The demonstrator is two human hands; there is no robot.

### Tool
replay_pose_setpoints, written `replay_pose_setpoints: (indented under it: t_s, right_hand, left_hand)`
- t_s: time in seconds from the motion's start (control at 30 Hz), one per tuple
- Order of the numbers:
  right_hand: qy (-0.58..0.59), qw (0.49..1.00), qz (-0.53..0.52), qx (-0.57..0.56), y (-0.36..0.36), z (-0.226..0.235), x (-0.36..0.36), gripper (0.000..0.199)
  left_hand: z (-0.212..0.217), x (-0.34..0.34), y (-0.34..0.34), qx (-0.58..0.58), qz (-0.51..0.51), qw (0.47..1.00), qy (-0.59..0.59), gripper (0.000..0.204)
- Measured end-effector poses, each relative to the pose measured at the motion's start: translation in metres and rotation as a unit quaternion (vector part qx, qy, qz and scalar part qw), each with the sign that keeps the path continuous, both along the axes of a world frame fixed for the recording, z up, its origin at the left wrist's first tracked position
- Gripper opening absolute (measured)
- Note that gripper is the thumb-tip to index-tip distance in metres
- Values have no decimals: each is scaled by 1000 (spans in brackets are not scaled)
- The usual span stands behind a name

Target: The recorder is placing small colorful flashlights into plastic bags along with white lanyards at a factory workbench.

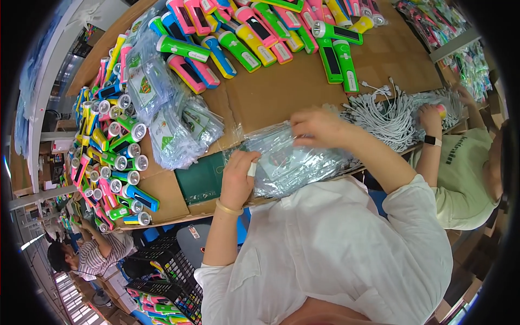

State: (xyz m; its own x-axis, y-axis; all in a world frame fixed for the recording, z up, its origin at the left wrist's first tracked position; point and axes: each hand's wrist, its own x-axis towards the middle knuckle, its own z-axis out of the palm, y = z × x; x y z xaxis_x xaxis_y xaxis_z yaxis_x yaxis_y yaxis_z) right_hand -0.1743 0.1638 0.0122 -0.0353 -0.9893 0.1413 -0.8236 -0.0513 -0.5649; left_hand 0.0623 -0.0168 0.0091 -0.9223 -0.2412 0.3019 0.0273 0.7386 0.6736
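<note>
A pile of clear plastic bags (303, 168) with printed inserts lies at the table's front edge, right before my body. My left hand (237, 176) is at the pile's left end, its fingers closed on the edge of a plastic bag; a white wrap shows on one finger. Over the upper part of the pile is my right hand (322, 127), fingers bent, a little apart and slightly blurred. I see nothing held in it. A dark green mat (201, 177) lies left of my left hand.
Colourful flashlights (241, 49) cover the table's far side, with more flashlights (116, 146) heaped at the left. Another stack of clear bags (176, 135) lies between. White cables (379, 116) are bundled at the right, beside a co-worker's hand (430, 116). A black crate (168, 276) stands below the table.
</note>
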Motion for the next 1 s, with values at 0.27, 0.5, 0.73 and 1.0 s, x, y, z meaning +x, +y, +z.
replay_pose_setpoints:
  t_s: [0.27, 0.5, 0.73, 1.0]
  right_hand:
    - [71, 943, -309, -97, -110, 12, -98, 50]
    - [91, 883, -455, 75, -208, 0, -137, 44]
    - [-56, 900, -393, 182, -182, 26, -131, 55]
    - [-455, 878, -145, -7, -47, 58, -26, 53]
  left_hand:
    - [12, -26, 19, -108, -97, 989, 31, 19]
    - [18, -26, 42, -96, -250, 964, -5, 30]
    - [19, -22, 32, 47, -152, 986, 56, 16]
    - [13, -25, 32, 83, -125, 984, 94, 15]
